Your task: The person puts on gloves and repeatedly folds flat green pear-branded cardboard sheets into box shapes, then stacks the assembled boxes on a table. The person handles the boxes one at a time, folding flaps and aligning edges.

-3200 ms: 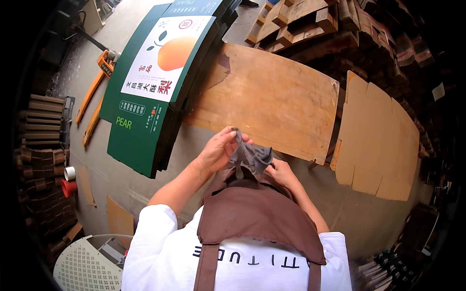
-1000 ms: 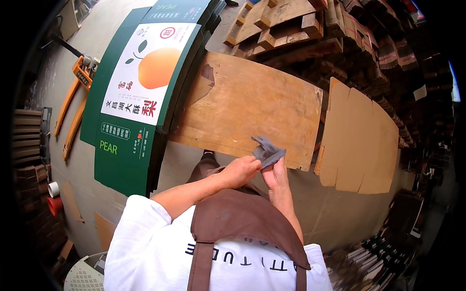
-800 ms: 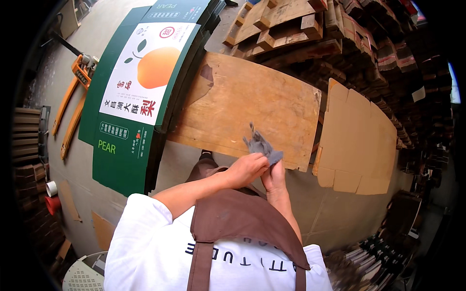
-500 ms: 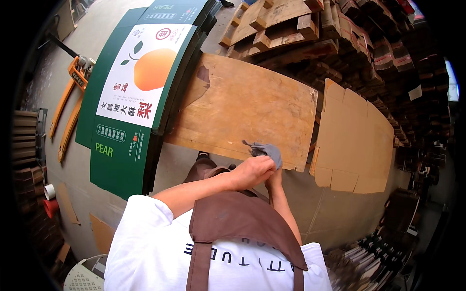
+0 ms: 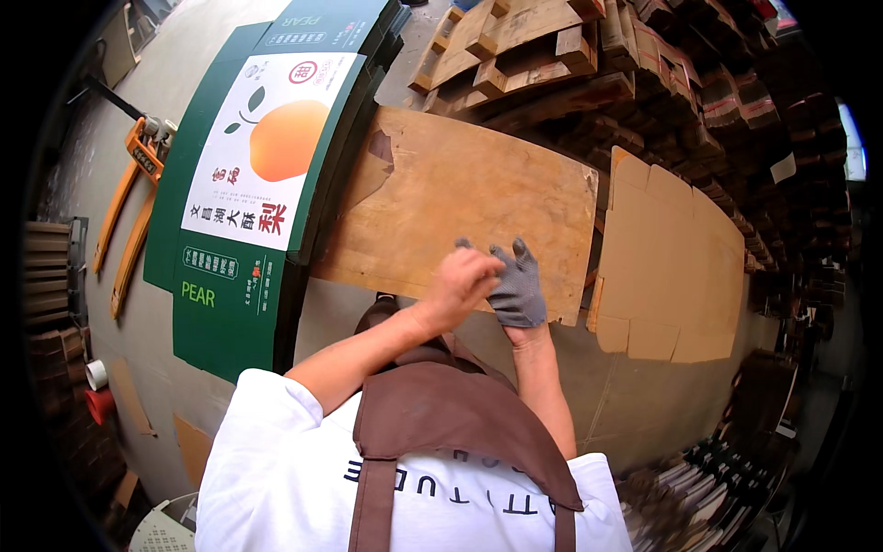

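A grey knit work glove [image 5: 521,296] covers my right hand [image 5: 520,293], with two of its gloved fingers stretched up and apart over the near edge of the board. My bare left hand [image 5: 463,287] is closed beside it, its fingers pinching at the glove's left side. A small grey tip of fabric shows just beyond the left knuckles; the exact spot of the grip is hidden. Both hands are over the near edge of a worn wooden board [image 5: 478,193].
Left of the board is a stack of flat green printed cartons [image 5: 230,317]. A plain brown cardboard sheet [image 5: 671,267] lies to the right. Wooden pallets [image 5: 515,41] and stacked cardboard stand behind. An orange pallet jack [image 5: 138,212] is at the far left.
The glove, bunched at my right hand before, now covers its fingers and palm down to the wrist. My left hand has shifted left, and the right hand's fingers have spread upward.
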### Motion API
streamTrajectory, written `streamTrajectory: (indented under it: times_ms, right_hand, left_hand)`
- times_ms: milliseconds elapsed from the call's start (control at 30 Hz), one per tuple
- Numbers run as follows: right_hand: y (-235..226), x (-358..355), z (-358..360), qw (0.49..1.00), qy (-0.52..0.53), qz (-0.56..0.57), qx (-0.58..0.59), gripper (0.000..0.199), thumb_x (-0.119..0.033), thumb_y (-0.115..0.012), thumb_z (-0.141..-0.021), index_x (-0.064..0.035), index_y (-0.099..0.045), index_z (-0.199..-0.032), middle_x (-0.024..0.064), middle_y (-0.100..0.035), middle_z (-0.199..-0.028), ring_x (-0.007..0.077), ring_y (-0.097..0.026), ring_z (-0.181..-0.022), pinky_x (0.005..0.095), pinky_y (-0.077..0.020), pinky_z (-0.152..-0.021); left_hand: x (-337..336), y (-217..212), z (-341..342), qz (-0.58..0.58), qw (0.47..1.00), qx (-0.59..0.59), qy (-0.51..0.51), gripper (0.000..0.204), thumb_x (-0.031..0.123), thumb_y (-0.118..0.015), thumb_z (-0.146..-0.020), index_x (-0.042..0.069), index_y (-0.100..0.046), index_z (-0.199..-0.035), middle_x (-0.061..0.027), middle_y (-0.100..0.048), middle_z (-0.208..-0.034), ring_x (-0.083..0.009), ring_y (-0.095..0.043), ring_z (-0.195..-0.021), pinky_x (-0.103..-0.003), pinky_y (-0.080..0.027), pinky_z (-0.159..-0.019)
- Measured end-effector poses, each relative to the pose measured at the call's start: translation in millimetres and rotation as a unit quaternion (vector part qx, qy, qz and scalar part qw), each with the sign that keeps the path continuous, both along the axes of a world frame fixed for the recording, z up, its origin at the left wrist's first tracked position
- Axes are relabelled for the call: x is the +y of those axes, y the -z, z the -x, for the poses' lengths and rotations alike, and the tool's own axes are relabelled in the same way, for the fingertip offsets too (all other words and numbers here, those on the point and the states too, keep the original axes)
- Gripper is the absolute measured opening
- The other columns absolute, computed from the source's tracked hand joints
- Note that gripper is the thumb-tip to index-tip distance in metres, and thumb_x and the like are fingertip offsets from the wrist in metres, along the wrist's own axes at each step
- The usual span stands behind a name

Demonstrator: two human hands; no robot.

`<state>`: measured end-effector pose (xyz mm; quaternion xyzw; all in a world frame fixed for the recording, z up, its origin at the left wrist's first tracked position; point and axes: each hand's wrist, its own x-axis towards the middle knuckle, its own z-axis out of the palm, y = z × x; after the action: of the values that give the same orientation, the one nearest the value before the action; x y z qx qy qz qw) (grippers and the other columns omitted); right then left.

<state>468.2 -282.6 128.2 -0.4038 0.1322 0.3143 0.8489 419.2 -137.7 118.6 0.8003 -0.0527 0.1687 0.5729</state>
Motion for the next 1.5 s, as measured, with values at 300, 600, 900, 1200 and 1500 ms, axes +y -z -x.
streamTrajectory:
  times_ms: [300,600,900,1200,1500]
  right_hand:
    - [-4,9,1,0.978,-0.117,-0.111,0.132,0.056,-0.047,-0.039,-0.102,-0.0009,-0.055,-0.13,0.0133,-0.062,-0.126,0.0251,-0.06,-0.111,0.0417,-0.0366,-0.113]
    - [-18,1,6,0.948,-0.035,-0.282,0.141,0.055,-0.053,-0.036,-0.101,-0.0128,-0.05,-0.137,0.0168,-0.049,-0.141,0.0322,-0.051,-0.121,0.0489,-0.0219,-0.121]
    - [-19,1,7,0.957,0.0,-0.241,0.158,0.056,-0.053,-0.036,-0.102,-0.014,-0.048,-0.141,0.0191,-0.037,-0.152,0.0335,-0.037,-0.138,0.0476,-0.0217,-0.12]
    - [-17,2,11,0.957,-0.005,-0.238,0.168,0.056,-0.053,-0.037,-0.102,-0.0148,-0.046,-0.142,0.0179,-0.034,-0.154,0.0329,-0.034,-0.141,0.0458,-0.0206,-0.12]
    - [18,-2,-3,0.987,0.054,-0.152,0.0,0.052,-0.044,-0.04,-0.104,-0.0153,-0.041,-0.147,0.0105,-0.04,-0.152,0.0281,-0.036,-0.141,0.0405,-0.0295,-0.118]
  left_hand:
    - [43,25,-35,-0.144,0.975,0.134,0.104,0.014,0.016,-0.067,-0.088,0.006,-0.063,-0.097,-0.0119,-0.063,-0.092,-0.0324,-0.058,-0.087,-0.042,-0.045,-0.082]
    - [54,32,-34,-0.065,0.994,0.069,-0.058,0.011,0.015,-0.068,-0.088,0.005,-0.063,-0.09,-0.01,-0.061,-0.088,-0.0294,-0.056,-0.091,-0.04,-0.045,-0.081]
    - [33,48,-10,-0.074,0.98,0.156,0.096,0.014,0.022,-0.069,-0.085,0.012,-0.073,-0.094,-0.0044,-0.066,-0.103,-0.0287,-0.052,-0.114,-0.047,-0.037,-0.102]
    - [30,44,-3,-0.17,0.98,0.069,0.076,0.009,0.013,-0.069,-0.085,0.009,-0.07,-0.093,-0.0063,-0.063,-0.097,-0.0275,-0.056,-0.105,-0.046,-0.039,-0.099]
    - [34,31,-17,-0.003,0.994,0.105,0.03,0.012,0.008,-0.066,-0.087,0.001,-0.062,-0.096,-0.0133,-0.066,-0.091,-0.0263,-0.063,-0.087,-0.036,-0.05,-0.076]
